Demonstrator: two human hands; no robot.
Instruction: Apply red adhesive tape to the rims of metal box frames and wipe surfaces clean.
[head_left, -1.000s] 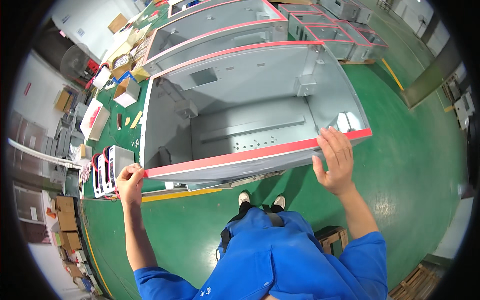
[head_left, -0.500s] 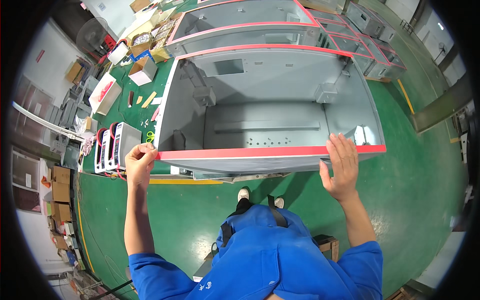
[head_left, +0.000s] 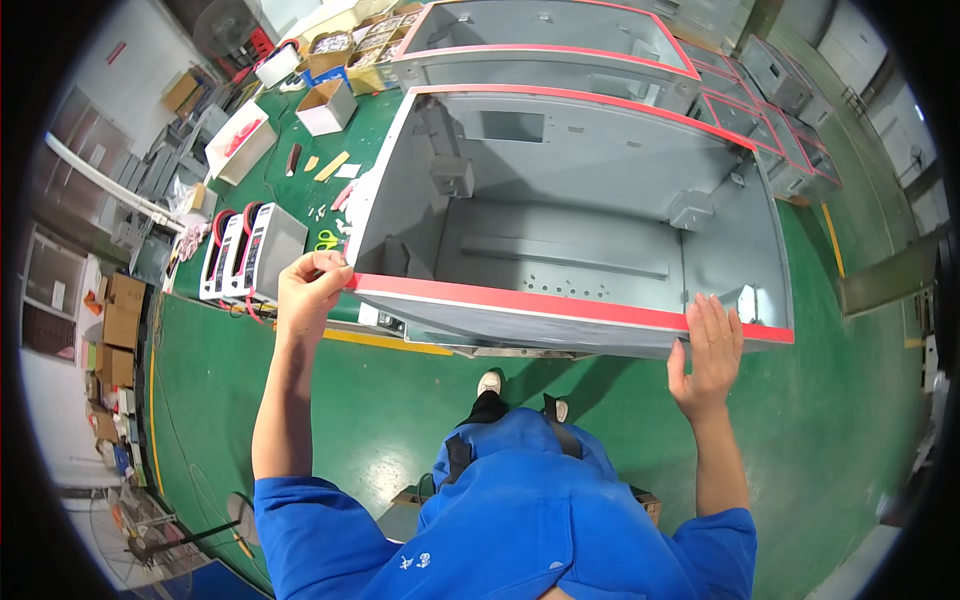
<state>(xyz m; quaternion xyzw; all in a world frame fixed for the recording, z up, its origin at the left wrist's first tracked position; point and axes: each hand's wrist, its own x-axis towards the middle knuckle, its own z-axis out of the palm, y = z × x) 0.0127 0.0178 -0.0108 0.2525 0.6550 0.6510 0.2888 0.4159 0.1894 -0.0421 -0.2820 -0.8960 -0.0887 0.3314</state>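
Observation:
An open grey metal cabinet [head_left: 560, 225] lies in front of me with its hollow side up. A red strip [head_left: 520, 300] runs along its near rim, and more red lines the far rim. At the near left corner my left hand [head_left: 312, 290] is closed in a pinch, thumb and forefinger meeting at the strip's left end. My right hand [head_left: 708, 355] lies with fingers stretched out against the near rim, close to the right corner. Its fingertips cover part of the red strip, and the thumb stands apart on the outer side.
Left of the cabinet, a green-topped table [head_left: 290, 185] holds white-and-black devices [head_left: 262, 250], green-handled scissors [head_left: 327, 240], an open carton [head_left: 326, 107] and a white box [head_left: 240, 143]. Another red-rimmed cabinet [head_left: 550, 65] stands right behind. A pillar [head_left: 890, 285] rises at the right.
The whole view has turned a little, so the cabinet appears further right and more slanted. Both hands keep about the same places on the near rim.

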